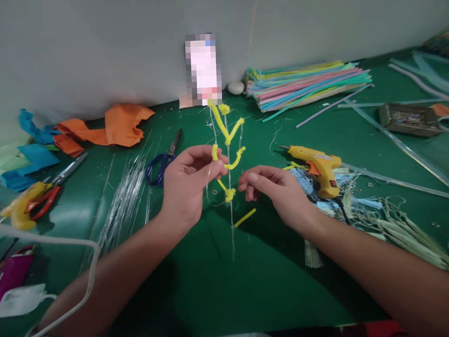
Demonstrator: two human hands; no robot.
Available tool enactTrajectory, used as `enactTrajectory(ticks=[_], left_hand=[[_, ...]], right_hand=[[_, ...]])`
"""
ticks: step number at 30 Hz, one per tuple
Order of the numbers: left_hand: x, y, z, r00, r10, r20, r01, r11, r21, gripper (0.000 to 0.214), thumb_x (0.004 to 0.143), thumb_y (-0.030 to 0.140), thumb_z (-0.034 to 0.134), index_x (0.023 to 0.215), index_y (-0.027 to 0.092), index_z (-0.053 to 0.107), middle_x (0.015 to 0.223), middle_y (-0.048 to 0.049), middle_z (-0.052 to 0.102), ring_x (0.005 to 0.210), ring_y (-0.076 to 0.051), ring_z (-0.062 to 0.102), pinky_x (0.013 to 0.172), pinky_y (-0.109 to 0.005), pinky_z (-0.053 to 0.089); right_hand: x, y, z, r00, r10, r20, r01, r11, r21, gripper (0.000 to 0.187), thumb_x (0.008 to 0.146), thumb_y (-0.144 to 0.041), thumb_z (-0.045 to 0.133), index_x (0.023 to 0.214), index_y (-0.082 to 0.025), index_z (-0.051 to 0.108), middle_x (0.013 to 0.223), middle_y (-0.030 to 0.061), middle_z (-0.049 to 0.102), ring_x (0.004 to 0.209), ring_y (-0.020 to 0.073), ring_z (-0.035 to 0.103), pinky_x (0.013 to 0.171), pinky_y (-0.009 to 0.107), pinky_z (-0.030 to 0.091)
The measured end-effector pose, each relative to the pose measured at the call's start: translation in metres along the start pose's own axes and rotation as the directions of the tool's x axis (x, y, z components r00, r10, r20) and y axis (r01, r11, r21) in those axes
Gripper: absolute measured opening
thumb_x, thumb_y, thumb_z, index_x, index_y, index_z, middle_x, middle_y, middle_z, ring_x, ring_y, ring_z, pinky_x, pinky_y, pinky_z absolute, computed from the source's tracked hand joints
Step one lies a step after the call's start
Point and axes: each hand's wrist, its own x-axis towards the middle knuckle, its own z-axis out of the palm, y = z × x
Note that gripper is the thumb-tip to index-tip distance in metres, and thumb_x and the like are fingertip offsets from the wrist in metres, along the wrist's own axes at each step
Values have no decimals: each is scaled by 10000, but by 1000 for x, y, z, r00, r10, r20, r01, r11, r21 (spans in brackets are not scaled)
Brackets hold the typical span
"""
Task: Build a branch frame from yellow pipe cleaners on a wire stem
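Observation:
My left hand (190, 182) pinches a yellow pipe cleaner (236, 163) where it joins a thin upright wire stem (231, 217). Further bent yellow pieces branch off this stem, a V-shaped one (228, 136) higher up and a small knot (230, 195) lower down. Fine wire curves loosely around them. To the right of the stem, apart from it, my right hand (273, 189) has its fingers curled in with the thumb against them; anything between them is hidden. A short yellow piece (245, 217) lies on the green table (199, 297) beneath.
Blue-handled scissors (161, 163) and a bundle of clear wires (124, 196) lie left. A yellow glue gun (316, 167) rests on tassels (358, 203) at right. Behind are colored pipe cleaners (306, 87) and a blurred phone-shaped screen (203, 68). A white cable (93, 271) crosses near my left arm.

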Motion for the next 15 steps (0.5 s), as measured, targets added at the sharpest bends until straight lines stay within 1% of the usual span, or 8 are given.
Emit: enactTrajectory(ticks=[2,4,5,7,8,10,12,15], left_hand=[[2,-1,0,998,-64,13,65,995,-76,142,727,177,761,833,210,673,831,16,733,665,-87,667,652,-229,571],[4,-2,-1,995,-96,28,99,989,-112,144,724,190,764,824,212,662,836,18,726,658,-80,658,653,-224,571],[4,-2,-1,994,-105,36,109,987,-116,148,727,202,764,828,215,657,845,18,722,663,-80,656,662,-228,575],[5,-4,-4,993,-105,61,111,988,-104,154,741,229,760,844,221,646,862,19,712,678,-80,656,684,-235,582],[6,-5,-6,993,-93,75,100,991,-90,149,756,244,751,853,226,639,870,21,706,688,-80,659,694,-236,583],[9,-8,-10,993,-61,99,66,997,-49,122,800,287,717,863,238,624,888,26,698,720,-82,668,704,-238,581],[13,-13,-15,992,-41,117,42,999,-6,108,840,333,673,859,250,607,910,29,694,759,-92,677,699,-242,578],[16,-19,-18,990,-60,131,59,998,15,128,859,370,641,847,254,587,936,26,692,798,-104,682,680,-246,571]], right_hand=[[0,2,0,999,0,-50,1,1000,7,255,784,-458,745,803,-207,707,747,24,688,606,131,570,617,306,477],[-1,5,-2,985,-70,-160,66,997,-32,235,781,-455,755,767,-230,690,709,5,644,618,138,544,621,310,464],[-1,6,-3,968,-119,-220,109,992,-60,236,785,-458,752,736,-241,673,691,2,616,625,144,530,619,314,456],[1,8,-7,927,-189,-324,174,982,-76,276,806,-482,722,679,-256,625,674,16,574,632,163,516,601,330,445],[2,9,-9,907,-199,-371,193,980,-55,298,821,-497,694,668,-259,600,678,28,563,630,172,515,588,338,443],[5,9,-11,888,-171,-428,200,980,22,294,839,-515,645,704,-261,579,739,51,575,652,185,541,579,345,455],[8,9,-12,901,-116,-419,175,979,104,286,839,-537,614,795,-256,586,838,60,609,708,189,585,617,345,491],[10,9,-10,965,-31,-260,84,977,196,388,846,-621,547,914,-244,609,935,62,659,800,191,640,720,347,534]])
